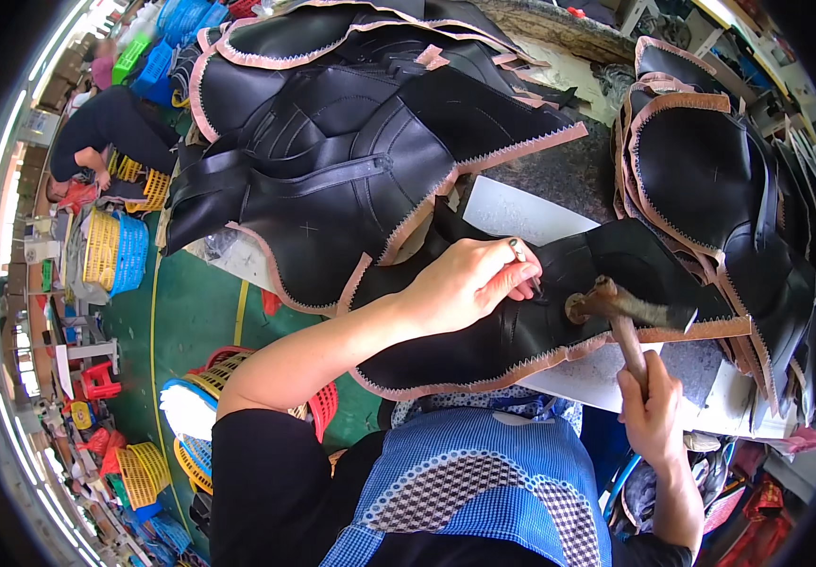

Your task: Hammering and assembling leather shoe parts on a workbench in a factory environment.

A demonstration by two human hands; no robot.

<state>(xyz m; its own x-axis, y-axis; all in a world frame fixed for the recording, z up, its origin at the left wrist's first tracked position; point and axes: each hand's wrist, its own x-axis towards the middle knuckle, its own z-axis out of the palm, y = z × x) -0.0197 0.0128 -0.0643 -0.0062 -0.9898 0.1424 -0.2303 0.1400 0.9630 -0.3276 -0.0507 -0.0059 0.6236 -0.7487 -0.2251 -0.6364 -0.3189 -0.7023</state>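
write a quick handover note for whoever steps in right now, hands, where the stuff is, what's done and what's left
Left hand: pressed flat on the black leather piece on the bench, fingertips pinching something small and upright; too small to tell what.
Right hand: gripping the hammer by its wooden handle, head down on the leather just right of the left fingertips.
Stacks of black leather pieces lie behind and to the right.
Done: this piece is laid out and held under the hammer.
Left: I cannot tell which stack is finished.

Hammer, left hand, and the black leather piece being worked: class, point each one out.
Hammer [606,300], head view, on its metal head.
Left hand [469,281], head view, on its back.
Black leather piece [484,345], head view, on its lower panel.
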